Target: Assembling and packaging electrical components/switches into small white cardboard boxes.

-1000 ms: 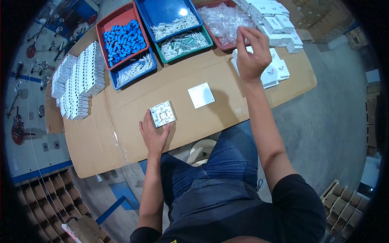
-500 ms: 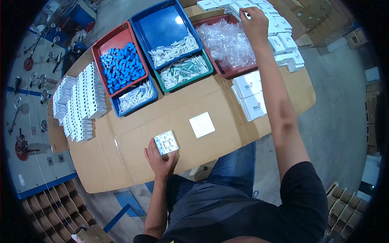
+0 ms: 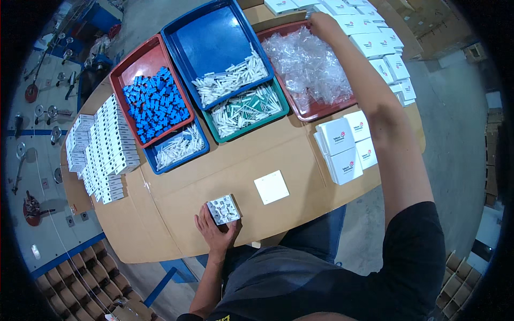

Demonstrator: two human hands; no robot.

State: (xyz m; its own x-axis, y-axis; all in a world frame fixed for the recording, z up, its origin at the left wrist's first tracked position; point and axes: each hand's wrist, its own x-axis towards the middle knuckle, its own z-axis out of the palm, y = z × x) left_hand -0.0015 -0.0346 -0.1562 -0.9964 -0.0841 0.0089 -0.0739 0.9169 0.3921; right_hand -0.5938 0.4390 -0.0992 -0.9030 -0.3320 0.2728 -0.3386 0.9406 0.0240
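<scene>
On the cardboard tabletop [image 3: 176, 198] near me, my left hand [image 3: 216, 231] grips a square white plastic box [image 3: 224, 209] from its near left side. Small parts show inside the box's upturned face. To its right lies a flat white square plate [image 3: 271, 187], untouched. My right hand [image 3: 324, 27] reaches far out over the back edge of a red tray [image 3: 327, 111] that holds crumpled clear plastic bags [image 3: 305, 64]. Its fingers are curled together, and a small pale bit shows at their tips, too little to name.
Stacked white printed covers [image 3: 342, 155] lie at right, with more white pieces [image 3: 369, 45] behind. Blue clips [image 3: 155, 104] fill a red tray [image 3: 140, 63]. Blue [image 3: 206, 37] and green [image 3: 254, 129] trays hold white plugs. White boxes [image 3: 112, 136] are stacked at left.
My right hand has moved slightly left and down, toward the back edge of the bag tray. My left hand still holds the box. The whole view has shifted a little.
</scene>
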